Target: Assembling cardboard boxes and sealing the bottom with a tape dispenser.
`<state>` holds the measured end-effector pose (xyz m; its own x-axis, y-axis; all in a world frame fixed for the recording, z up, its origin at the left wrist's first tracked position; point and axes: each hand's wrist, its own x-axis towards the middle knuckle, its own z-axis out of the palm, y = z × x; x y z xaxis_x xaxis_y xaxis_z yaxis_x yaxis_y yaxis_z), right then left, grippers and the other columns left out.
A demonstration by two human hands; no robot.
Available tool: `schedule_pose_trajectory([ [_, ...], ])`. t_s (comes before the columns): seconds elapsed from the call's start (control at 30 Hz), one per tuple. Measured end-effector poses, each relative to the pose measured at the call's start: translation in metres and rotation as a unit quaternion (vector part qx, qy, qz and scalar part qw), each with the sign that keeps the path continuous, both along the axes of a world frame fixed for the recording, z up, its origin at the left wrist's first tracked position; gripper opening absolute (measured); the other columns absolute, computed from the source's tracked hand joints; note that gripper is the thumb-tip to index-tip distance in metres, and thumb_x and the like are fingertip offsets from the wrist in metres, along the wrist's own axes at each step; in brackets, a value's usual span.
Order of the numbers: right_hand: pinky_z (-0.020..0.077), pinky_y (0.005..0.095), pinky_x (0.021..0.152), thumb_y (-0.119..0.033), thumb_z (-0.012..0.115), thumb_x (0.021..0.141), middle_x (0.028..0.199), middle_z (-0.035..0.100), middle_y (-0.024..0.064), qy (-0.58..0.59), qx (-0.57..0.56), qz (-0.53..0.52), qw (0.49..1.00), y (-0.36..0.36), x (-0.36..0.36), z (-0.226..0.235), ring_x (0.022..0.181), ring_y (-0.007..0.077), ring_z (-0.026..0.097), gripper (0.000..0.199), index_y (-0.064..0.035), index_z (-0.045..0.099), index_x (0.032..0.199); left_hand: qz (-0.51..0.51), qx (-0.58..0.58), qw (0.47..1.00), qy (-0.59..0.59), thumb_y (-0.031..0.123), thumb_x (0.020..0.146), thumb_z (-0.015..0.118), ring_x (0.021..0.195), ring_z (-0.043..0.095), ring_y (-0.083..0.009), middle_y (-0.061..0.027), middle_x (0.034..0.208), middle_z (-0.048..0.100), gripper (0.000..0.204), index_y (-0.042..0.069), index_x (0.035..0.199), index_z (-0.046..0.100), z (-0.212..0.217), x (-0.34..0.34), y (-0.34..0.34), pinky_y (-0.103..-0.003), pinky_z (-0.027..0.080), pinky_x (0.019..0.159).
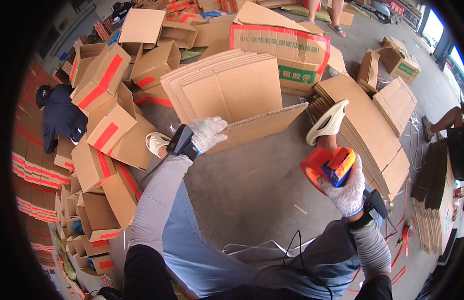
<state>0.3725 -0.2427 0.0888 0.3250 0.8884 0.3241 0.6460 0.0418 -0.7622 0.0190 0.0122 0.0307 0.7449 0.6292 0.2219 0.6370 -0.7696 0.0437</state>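
Note:
My left hand (208,134), in a white knit glove, is closed on the near left end of a flattened cardboard box (267,125). The box is tilted up on its long edge, in front of a leaning stack of flattened cartons (242,87). Off to the right, apart from the cardboard, my gloved right hand (349,192) grips a tape dispenser (337,167) in orange and blue, loaded with a red roll. Its fingers are partly hidden behind the dispenser. A dark device is strapped to each wrist.
Taped cartons (104,127) with red strips pile up on the left, where a person in dark clothes (66,112) bends. More flattened cartons (364,120) lie at right. A large printed carton (282,55) stands behind. Loose strapping and red tape lie on the floor (232,200).

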Motion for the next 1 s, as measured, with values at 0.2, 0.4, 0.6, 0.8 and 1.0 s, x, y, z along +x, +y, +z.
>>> schedule_pose_trajectory([
  [0.2, 0.0549, 0.0424, 0.083, -0.024, 0.093, 0.064, 0.108, 0.064, 0.0188, -0.251, 0.143, 0.028, 0.957, 0.012, -0.001, 0.000, 0.094, 0.0379, 0.067, 0.074, -0.0070, 0.058, 0.127, -0.153, -0.012, 0.986, 0.065, 0.034, 0.077, 0.079, 0.085, 0.064, -0.0284, -0.0060, 0.088, 0.061, 0.032, 0.011, 0.095, 0.066, 0.009, -0.044, -0.111, -0.040, 0.051, 0.072],
  [0.4, 0.0545, 0.0422, 0.091, -0.043, 0.088, 0.068, 0.115, 0.067, 0.0175, -0.079, -0.198, 0.260, 0.942, 0.012, -0.042, -0.038, 0.106, 0.0357, 0.068, 0.082, -0.0087, 0.051, 0.133, 0.021, 0.030, 0.998, 0.044, 0.036, 0.090, 0.065, 0.118, 0.056, -0.0329, -0.0104, 0.119, 0.064, 0.031, 0.012, 0.110, 0.067, 0.005, -0.047, -0.164, -0.054, 0.036, 0.107],
  [0.6, 0.0525, 0.0386, 0.095, -0.039, 0.094, 0.065, 0.116, 0.064, 0.0138, -0.058, -0.188, 0.263, 0.945, 0.001, -0.055, -0.047, 0.110, 0.0304, 0.065, 0.093, -0.0066, 0.045, 0.137, 0.285, 0.123, 0.925, -0.220, 0.033, 0.091, 0.069, 0.147, 0.030, -0.0406, -0.0181, 0.153, 0.042, 0.066, 0.009, 0.147, 0.047, -0.066, -0.009, -0.179, -0.056, 0.022, 0.119],
  [0.8, 0.0514, 0.0379, 0.097, -0.042, 0.094, 0.064, 0.115, 0.064, 0.0130, -0.026, -0.235, 0.259, 0.937, 0.025, -0.043, -0.044, 0.109, 0.0283, 0.065, 0.094, -0.0061, 0.045, 0.136, 0.297, -0.151, 0.603, -0.725, 0.018, 0.087, 0.078, 0.153, 0.018, -0.0316, -0.0186, 0.164, 0.018, 0.102, 0.002, 0.160, 0.009, -0.068, 0.027, -0.176, -0.042, 0.023, 0.123],
  [1.0, 0.0518, 0.0400, 0.097, -0.046, 0.092, 0.066, 0.118, 0.064, 0.0187, 0.020, -0.185, 0.286, 0.940, 0.021, -0.036, -0.032, 0.114, 0.0341, 0.064, 0.099, -0.0044, 0.042, 0.141, 0.225, -0.272, 0.545, -0.760, 0.001, 0.089, 0.070, 0.147, 0.029, -0.0254, -0.0129, 0.161, 0.024, 0.092, 0.007, 0.161, 0.012, -0.070, 0.015, -0.183, -0.039, 0.030, 0.119],
])
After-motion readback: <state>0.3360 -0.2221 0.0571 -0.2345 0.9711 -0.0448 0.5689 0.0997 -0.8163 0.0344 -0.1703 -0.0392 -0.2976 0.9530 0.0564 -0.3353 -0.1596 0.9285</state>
